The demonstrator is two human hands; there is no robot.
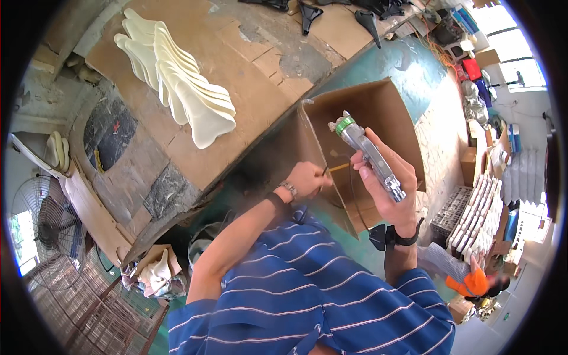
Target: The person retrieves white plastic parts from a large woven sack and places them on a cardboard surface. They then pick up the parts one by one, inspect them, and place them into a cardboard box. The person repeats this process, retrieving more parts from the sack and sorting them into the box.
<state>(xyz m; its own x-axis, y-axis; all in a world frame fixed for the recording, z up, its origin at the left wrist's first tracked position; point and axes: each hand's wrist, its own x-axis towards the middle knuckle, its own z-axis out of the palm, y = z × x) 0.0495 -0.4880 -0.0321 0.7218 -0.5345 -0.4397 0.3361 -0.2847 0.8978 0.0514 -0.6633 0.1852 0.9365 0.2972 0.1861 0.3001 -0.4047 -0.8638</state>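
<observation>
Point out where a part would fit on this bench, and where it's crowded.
Bare cardboard lies on the bench between the cream pieces and the black parts, and another bare strip between the cream pieces and the bench's near edge. Crowded: the far edge, strewn with black parts; the right hand, holding a metal tool, partly blocks the box from view.

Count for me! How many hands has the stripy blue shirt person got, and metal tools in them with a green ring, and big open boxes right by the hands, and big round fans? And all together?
Hands: 2 (left hand, right hand)
Green-ringed metal tool: 1
Big open box: 1
Big round fan: 1
Total: 5
</observation>
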